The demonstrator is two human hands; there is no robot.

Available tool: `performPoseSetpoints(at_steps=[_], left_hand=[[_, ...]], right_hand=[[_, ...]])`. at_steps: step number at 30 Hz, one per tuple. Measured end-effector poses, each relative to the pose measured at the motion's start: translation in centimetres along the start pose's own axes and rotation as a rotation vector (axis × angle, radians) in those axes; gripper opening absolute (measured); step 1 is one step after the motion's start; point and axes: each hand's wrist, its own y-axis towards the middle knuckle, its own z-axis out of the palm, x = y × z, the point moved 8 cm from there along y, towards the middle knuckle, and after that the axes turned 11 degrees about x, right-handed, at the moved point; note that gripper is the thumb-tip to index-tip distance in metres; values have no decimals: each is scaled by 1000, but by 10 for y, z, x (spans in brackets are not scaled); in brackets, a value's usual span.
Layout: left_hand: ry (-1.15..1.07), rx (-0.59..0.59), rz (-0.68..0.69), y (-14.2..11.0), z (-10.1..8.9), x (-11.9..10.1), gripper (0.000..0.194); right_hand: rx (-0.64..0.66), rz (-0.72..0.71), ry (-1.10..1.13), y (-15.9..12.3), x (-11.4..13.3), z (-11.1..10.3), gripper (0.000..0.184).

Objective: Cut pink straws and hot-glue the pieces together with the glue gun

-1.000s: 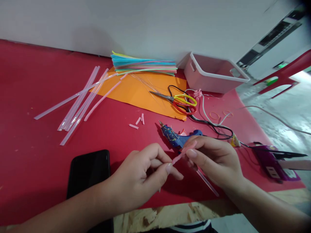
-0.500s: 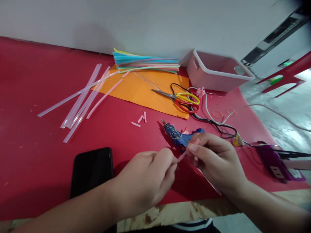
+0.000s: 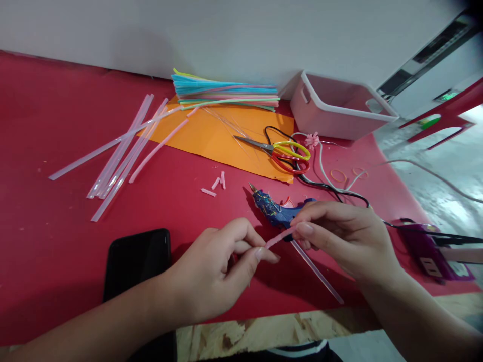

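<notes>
A short pink pipe cleaner piece point(image 3: 278, 238) stretches between my two hands above the red table. My left hand point(image 3: 226, 266) pinches its near left end between thumb and fingers. At the other end, the thumb and fingertips of my right hand point(image 3: 339, 236) are closed on it. Behind the hands lies a blue hot glue gun point(image 3: 273, 208), its handle partly covered by my right hand. A glue stick point(image 3: 319, 274) comes out from the glue gun's back, under my right hand. Several cut pink bits point(image 3: 215, 184) lie to the left of the gun's nozzle.
Scissors point(image 3: 275, 149) rest on an orange sheet point(image 3: 211, 141), with a pipe cleaner bundle point(image 3: 226, 93) behind. Clear glue sticks point(image 3: 121, 151) lie left. A black phone point(image 3: 138, 261) is beside my left forearm. A pink bin point(image 3: 332, 113), cables and a purple power strip point(image 3: 430, 251) stand right.
My left hand turned over, fingers curling in, then rolled back with its thumb showing. My right hand shifted along the pink piece towards its right end, and more of the glue stick shows.
</notes>
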Motion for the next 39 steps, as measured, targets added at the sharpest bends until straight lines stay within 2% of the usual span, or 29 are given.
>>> performPoseSetpoints(at_steps=[3,5,8,10,12,14,16,17,18,19,21,23,26,28,31,34,36,39], left_hand=[[81,36,-2,0,1,-3,12],[191,35,25,0,0,-6,12],[366,-14,58,-1,-2,-9,14],[351,-48,37,0,-5,-6,14],[194,-111,10,1,-13,-2,11],[-25,-217,-7,1,-24,3,10],[-219,-333,-26,1,-35,7,10],[-294,-385,-40,1,-40,10,10],[-366,-428,-53,1,-44,12,11],[-435,-458,-68,1,-47,15,13],[-553,-483,-102,1,-49,21,15],[-634,-482,-133,1,-47,26,12],[-704,-464,-158,1,-43,28,7],[-724,-422,-180,2,-39,29,5],[-766,-419,-160,3,-38,29,5],[-821,-436,-130,4,-39,29,11],[-825,-402,-155,6,-36,30,14],[-779,-357,-197,7,-34,31,14]], right_hand=[[-31,47,-13,-1,-6,0,25],[-55,136,79,-2,-18,3,33],[-34,262,253,-4,-35,13,39],[-11,263,272,-2,-37,14,36],[-60,162,148,0,-31,2,28],[-172,-7,-107,1,-16,-22,15],[-169,-131,-417,3,-6,-36,5],[-53,-175,-540,7,-6,-34,11],[84,-198,-642,9,-9,-29,25],[163,-199,-727,11,-14,-27,40],[250,-196,-839,13,-24,-24,56],[286,-184,-890,15,-33,-17,60],[291,-186,-896,18,-39,-7,58],[251,-199,-906,19,-40,-5,55],[104,-232,-907,17,-36,-13,43],[-15,-281,-754,12,-33,-23,33],[2,-338,-624,10,-32,-23,24],[106,-426,-505,10,-31,-13,14]])
